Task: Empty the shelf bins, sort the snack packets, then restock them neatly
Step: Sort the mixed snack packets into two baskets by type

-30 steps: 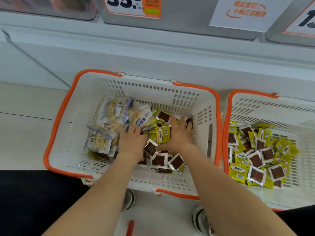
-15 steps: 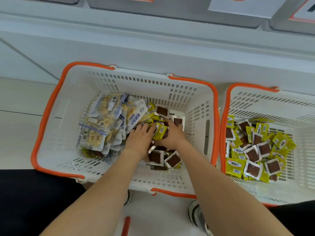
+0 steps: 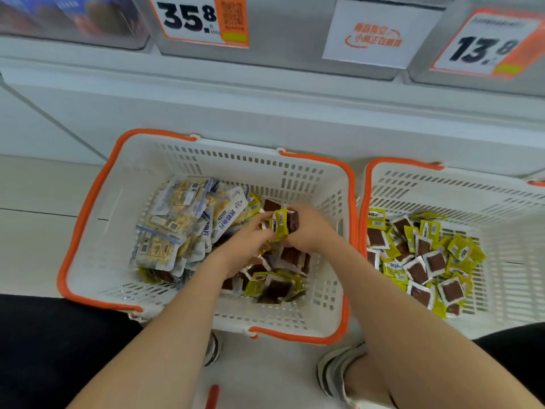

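Observation:
A white basket with an orange rim (image 3: 88,219) sits on the floor before me. It holds pale blue-and-white packets (image 3: 174,222) on its left side and small yellow-and-brown packets (image 3: 274,286) on its right. Both hands are inside it, lifted above the pile. My right hand (image 3: 312,231) grips a bunch of yellow-and-brown packets (image 3: 281,222). My left hand (image 3: 250,240) meets the same bunch from the left, fingers curled on it. A second white basket (image 3: 507,208) to the right holds only yellow-and-brown packets (image 3: 418,261).
Shelf bins (image 3: 283,28) with price tags reading 35.8 (image 3: 191,19) and 13.8 (image 3: 483,45) run along the top. A white shelf base stands behind the baskets. My shoes (image 3: 333,370) are on the floor below them. An orange strip (image 3: 212,397) lies near the bottom edge.
Both hands gathered yellow-and-brown packets from the pile and lifted them up together. The camera tilted up, bringing the price tags into view.

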A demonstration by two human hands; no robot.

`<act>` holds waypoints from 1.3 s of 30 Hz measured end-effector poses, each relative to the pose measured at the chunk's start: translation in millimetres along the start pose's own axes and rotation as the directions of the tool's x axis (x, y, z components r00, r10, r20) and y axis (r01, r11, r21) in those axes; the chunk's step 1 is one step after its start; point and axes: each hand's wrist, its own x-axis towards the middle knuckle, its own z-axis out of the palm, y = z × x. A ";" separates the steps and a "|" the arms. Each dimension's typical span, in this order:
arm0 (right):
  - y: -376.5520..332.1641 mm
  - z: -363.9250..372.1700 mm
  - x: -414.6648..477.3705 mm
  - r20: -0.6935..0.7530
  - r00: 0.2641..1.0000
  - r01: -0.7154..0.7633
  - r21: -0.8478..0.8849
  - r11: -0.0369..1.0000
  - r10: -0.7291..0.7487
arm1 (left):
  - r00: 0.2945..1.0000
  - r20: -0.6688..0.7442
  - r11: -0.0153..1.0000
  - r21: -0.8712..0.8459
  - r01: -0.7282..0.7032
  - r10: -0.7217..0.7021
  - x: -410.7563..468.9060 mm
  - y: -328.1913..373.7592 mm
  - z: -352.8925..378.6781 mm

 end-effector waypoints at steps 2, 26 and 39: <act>-10.2 -22.8 -10.5 -0.011 0.998 0.062 -0.017 0.998 -0.063 | 0.999 -0.045 0.979 -0.203 0.002 -0.012 -9.2 10.6 10.5; 44.8 -164.1 -160.5 -0.238 0.942 -0.154 0.326 0.933 0.238 | 0.864 -0.029 0.742 0.528 -0.414 0.503 -52.5 113.7 164.3; 3.9 -100.9 -121.1 -0.420 0.907 -0.008 0.013 1.000 0.013 | 0.909 -0.233 0.586 0.810 -0.016 0.346 -6.3 -2.8 48.4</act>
